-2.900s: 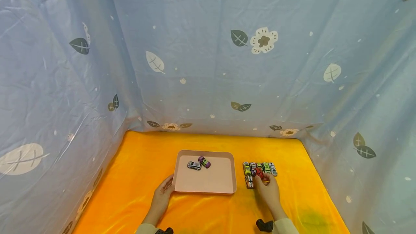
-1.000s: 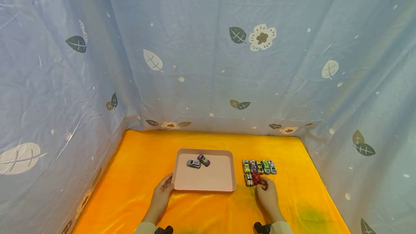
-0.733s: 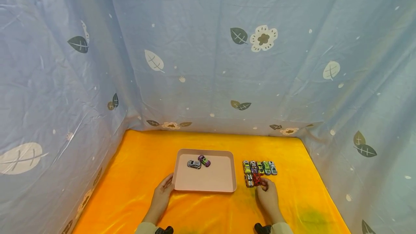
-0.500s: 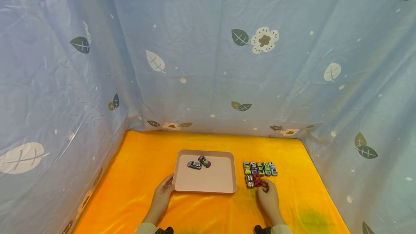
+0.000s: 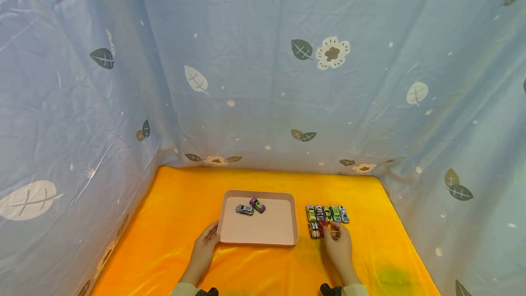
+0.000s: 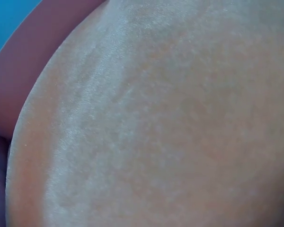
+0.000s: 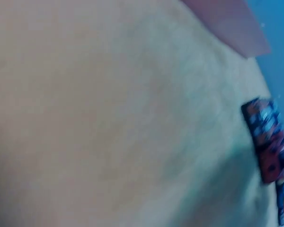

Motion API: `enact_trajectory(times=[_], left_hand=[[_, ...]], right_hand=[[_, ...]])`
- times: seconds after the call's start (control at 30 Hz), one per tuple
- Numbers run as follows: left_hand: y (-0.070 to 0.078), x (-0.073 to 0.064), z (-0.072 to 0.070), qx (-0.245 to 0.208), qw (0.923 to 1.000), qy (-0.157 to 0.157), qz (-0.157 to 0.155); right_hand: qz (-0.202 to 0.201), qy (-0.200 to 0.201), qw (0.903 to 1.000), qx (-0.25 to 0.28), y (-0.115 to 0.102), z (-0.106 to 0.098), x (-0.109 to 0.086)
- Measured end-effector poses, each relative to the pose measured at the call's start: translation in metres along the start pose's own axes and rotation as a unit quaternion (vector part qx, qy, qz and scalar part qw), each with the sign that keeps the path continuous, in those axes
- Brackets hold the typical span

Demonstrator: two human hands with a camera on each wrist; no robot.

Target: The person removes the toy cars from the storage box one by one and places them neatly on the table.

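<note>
My left hand [image 5: 204,246] rests against the left side of a shallow pink tray [image 5: 259,236], its fingers and thumb at the outer wall near the front corner. Inside the tray lie a silver toy car [image 5: 244,209] and a purple-and-green toy car [image 5: 257,205]. To the right, my right hand [image 5: 339,244] pinches a red toy car [image 5: 322,229], which its fingertips partly cover. That car stands beside an orange-and-white toy car [image 5: 314,230]. In the right wrist view, the red car [image 7: 273,158] shows at the right edge, partly cut off.
A row of several toy cars, among them a yellow-green car [image 5: 311,214] and a green car [image 5: 336,214], stands just behind the red one. Orange-yellow cloth [image 5: 255,271] covers the table. Blue patterned curtains [image 5: 246,118] close in the back and sides.
The red car, earlier held over the row, is now down to the right of the orange-and-white one. My right fingertips have shifted left, over it. The left hand stays at the tray.
</note>
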State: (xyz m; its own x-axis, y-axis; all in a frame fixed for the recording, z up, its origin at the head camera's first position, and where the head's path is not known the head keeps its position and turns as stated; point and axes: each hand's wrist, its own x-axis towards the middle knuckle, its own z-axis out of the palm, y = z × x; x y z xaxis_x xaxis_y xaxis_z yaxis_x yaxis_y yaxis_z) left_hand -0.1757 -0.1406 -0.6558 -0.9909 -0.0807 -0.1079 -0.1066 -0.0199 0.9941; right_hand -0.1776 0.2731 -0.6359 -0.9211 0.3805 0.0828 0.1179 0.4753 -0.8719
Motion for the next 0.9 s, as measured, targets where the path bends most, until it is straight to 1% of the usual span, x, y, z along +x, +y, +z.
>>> enact_trajectory(times=[0.13,0.33,0.43,0.53,0.6,0.7,0.9], left_hand=[[0.001,0.0,0.0,-0.004,1.0,0.005,0.007],[0.002,-0.002,0.005,-0.012,0.9995,0.011,0.029],[0.003,-0.004,0.006,-0.001,0.999,0.011,0.042],[0.003,-0.003,0.006,0.012,0.9987,0.006,0.049],[0.003,-0.003,0.005,0.02,0.9983,-0.004,0.055],[0.002,-0.001,0.003,0.023,0.9983,-0.012,0.051],[-0.004,0.0,0.0,0.033,0.9982,-0.017,0.047]], right_hand=[[-0.025,-0.012,0.9993,0.025,-0.015,0.004,0.001],[-0.058,-0.021,0.9975,0.034,-0.037,0.013,0.002],[-0.071,-0.04,0.9951,0.056,-0.044,0.019,0.003],[-0.082,-0.058,0.9931,0.062,-0.049,0.026,0.003],[-0.095,-0.064,0.9918,0.056,-0.053,0.031,0.004],[-0.118,-0.069,0.9892,0.052,-0.059,0.036,0.004],[-0.137,-0.083,0.9868,0.026,-0.066,0.048,0.002]])
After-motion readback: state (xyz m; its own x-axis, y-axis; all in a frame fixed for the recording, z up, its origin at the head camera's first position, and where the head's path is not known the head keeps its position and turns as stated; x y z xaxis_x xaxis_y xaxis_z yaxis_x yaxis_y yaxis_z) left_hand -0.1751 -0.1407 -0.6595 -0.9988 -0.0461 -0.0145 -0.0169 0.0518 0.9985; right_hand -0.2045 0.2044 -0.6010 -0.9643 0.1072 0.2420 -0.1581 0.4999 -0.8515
